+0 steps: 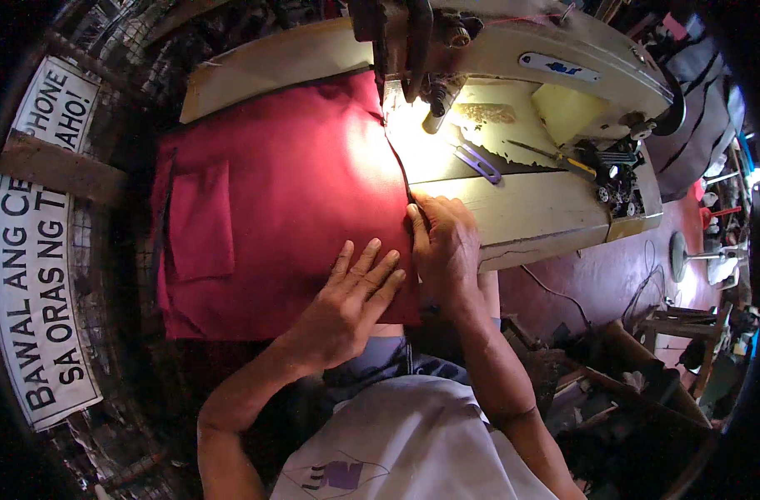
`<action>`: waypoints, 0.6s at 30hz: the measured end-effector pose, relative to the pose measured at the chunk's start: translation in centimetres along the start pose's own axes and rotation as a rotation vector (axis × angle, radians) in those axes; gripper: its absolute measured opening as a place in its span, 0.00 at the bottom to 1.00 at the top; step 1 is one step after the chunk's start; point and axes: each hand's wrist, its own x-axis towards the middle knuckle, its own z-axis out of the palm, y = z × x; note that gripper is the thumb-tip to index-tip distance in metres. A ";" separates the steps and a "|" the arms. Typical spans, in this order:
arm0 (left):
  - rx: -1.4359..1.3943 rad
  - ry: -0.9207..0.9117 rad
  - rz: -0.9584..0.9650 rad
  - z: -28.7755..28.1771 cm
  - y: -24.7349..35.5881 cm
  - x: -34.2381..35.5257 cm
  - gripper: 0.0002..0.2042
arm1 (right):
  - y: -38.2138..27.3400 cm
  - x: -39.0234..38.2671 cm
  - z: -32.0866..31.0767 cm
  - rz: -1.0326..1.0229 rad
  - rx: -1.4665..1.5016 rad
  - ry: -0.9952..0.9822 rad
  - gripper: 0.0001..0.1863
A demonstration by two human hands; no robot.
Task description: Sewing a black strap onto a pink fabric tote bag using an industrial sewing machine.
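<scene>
A large red fabric panel point(288, 175) with a pocket piece point(200, 218) on its left part lies on the sewing machine point(509, 42) table, its right edge, with a dark strip, running to the lit needle area. My left hand point(355, 292) rests on the lower part of the panel, fingers spread. My right hand point(442, 242) pinches the panel's right edge below the needle. Right of the needle lie a purple-handled tool point(480, 165) and a yellow-handled screwdriver point(576, 165).
The pale table edge point(546, 217) ends at a box of small metal parts point(622, 183). A white sign point(46, 350) and a wooden slat point(63, 162) stand at the left. Dark grey fabric point(688, 117), cables and wooden clutter lie at the right.
</scene>
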 end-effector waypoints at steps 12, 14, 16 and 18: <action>0.175 -0.102 0.091 -3.4 -0.4 2.1 0.25 | -0.2 0.1 -0.8 -0.055 -0.140 -0.141 0.10; -0.297 0.025 0.146 -5.1 -3.6 3.9 0.21 | 0.0 0.2 -0.9 -0.082 -0.166 -0.211 0.10; 0.113 0.250 0.038 -4.7 -6.7 6.6 0.16 | 0.2 0.3 -1.0 -0.093 -0.127 -0.177 0.10; 0.166 0.238 0.058 -3.8 -9.0 8.1 0.16 | 0.3 0.3 -1.0 -0.103 -0.089 -0.146 0.10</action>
